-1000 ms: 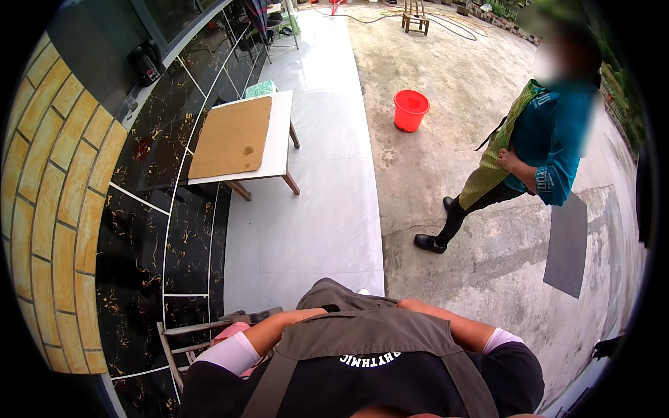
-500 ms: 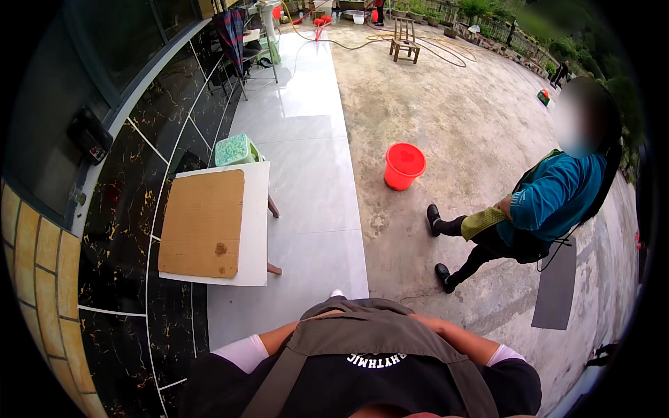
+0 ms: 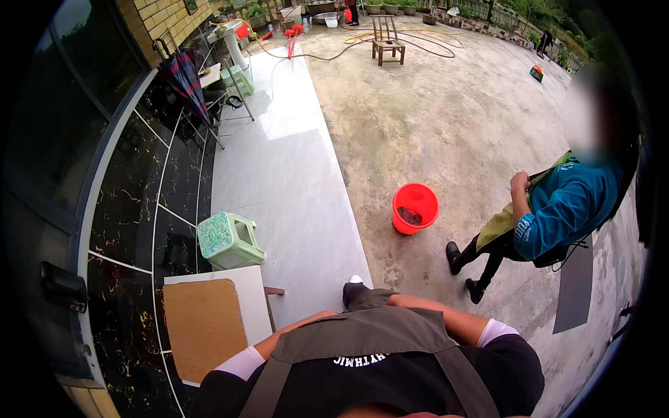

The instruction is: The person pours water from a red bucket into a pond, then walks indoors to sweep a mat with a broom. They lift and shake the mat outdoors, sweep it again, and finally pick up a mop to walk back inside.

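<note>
Both my forearms reach forward at my waist, and the grey-brown apron (image 3: 369, 338) covers their far ends. My left hand is hidden behind it; only the left forearm (image 3: 286, 336) shows. The right forearm (image 3: 446, 320) also runs in behind the apron, its hand out of sight. Ahead and to the right, a red bucket (image 3: 415, 224) stands on the concrete with something dark in its bottom. Left of me is a white table (image 3: 256, 299) bearing a brown cardboard sheet (image 3: 202, 327). Beyond the table stands a pale green stool (image 3: 233, 240) with a speckled top.
A person in a teal top (image 3: 568, 202) stands on the right, near a grey mat (image 3: 575, 292). Farther off are a wooden chair (image 3: 387, 49), hoses (image 3: 334, 56) across the ground, and a dark checked umbrella (image 3: 185, 83) beside the black tiled wall (image 3: 125, 209).
I have moved forward: the table, stool and bucket now sit nearer and lower in view. A foot of mine shows farther out. The other person's arm is raised in front of them.
</note>
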Action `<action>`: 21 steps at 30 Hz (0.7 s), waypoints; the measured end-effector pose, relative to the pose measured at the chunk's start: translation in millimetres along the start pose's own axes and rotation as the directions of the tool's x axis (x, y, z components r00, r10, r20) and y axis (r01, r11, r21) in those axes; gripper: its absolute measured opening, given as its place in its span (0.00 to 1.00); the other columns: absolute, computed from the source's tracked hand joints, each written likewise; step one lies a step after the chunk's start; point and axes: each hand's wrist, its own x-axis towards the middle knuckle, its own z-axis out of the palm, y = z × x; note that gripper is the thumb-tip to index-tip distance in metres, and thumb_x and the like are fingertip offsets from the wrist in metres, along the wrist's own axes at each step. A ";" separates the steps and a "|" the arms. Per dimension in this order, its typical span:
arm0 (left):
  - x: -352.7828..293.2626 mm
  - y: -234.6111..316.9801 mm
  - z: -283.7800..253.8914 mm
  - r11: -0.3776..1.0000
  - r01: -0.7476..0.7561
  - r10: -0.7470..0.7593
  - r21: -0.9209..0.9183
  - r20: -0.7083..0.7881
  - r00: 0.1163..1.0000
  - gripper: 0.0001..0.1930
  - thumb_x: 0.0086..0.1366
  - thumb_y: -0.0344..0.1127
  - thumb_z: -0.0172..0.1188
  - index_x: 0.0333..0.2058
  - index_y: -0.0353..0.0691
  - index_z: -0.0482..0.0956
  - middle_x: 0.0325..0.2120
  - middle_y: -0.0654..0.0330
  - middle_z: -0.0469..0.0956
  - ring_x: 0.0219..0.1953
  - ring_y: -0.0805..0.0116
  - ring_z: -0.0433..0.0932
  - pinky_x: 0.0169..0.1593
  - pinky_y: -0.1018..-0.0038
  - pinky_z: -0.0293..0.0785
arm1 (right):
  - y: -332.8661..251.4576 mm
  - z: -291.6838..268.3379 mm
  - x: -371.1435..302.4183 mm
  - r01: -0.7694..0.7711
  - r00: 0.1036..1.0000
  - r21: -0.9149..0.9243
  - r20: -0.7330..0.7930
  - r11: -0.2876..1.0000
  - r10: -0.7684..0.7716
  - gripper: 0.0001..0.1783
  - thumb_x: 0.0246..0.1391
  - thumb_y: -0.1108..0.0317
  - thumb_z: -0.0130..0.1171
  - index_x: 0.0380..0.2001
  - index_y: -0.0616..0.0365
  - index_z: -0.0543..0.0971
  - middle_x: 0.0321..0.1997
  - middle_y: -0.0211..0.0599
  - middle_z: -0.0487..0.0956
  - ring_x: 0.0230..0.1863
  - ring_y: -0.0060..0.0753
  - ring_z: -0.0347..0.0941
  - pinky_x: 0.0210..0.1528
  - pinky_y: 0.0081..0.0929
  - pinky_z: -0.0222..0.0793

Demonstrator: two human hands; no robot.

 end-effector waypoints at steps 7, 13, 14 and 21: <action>10.7 60.0 -153.7 0.986 0.002 -0.046 -0.169 -0.259 0.965 0.11 0.50 0.36 0.52 0.29 0.33 0.69 0.21 0.66 0.68 0.26 0.81 0.62 0.30 0.80 0.61 | -5.7 -135.6 155.3 0.155 0.922 0.006 0.357 0.988 -0.147 0.16 0.42 0.60 0.48 0.29 0.61 0.74 0.28 0.46 0.74 0.32 0.38 0.70 0.32 0.29 0.63; 61.2 87.3 -301.8 0.973 -0.029 -0.044 -0.228 -0.306 0.951 0.11 0.50 0.36 0.51 0.29 0.34 0.69 0.21 0.66 0.68 0.26 0.81 0.62 0.30 0.80 0.61 | -47.8 -265.5 261.8 0.123 0.959 -0.147 0.273 0.982 -0.079 0.16 0.42 0.59 0.48 0.29 0.61 0.74 0.28 0.47 0.74 0.33 0.40 0.70 0.32 0.31 0.63; 72.4 103.2 -336.2 0.980 -0.035 -0.022 -0.198 -0.281 0.960 0.11 0.51 0.36 0.51 0.29 0.34 0.69 0.21 0.66 0.68 0.26 0.81 0.62 0.30 0.80 0.61 | -59.6 -297.4 278.3 0.108 0.969 -0.172 0.239 0.979 -0.065 0.16 0.42 0.59 0.48 0.29 0.61 0.74 0.28 0.47 0.74 0.33 0.40 0.70 0.33 0.31 0.63; 126.6 213.4 -522.8 0.999 -0.030 0.029 -0.028 -0.037 0.999 0.11 0.51 0.36 0.51 0.29 0.34 0.69 0.21 0.67 0.68 0.26 0.81 0.62 0.30 0.81 0.61 | -116.2 -439.5 365.1 0.028 0.995 -0.335 0.099 0.942 0.005 0.17 0.42 0.58 0.47 0.29 0.60 0.75 0.27 0.48 0.74 0.33 0.42 0.70 0.33 0.32 0.63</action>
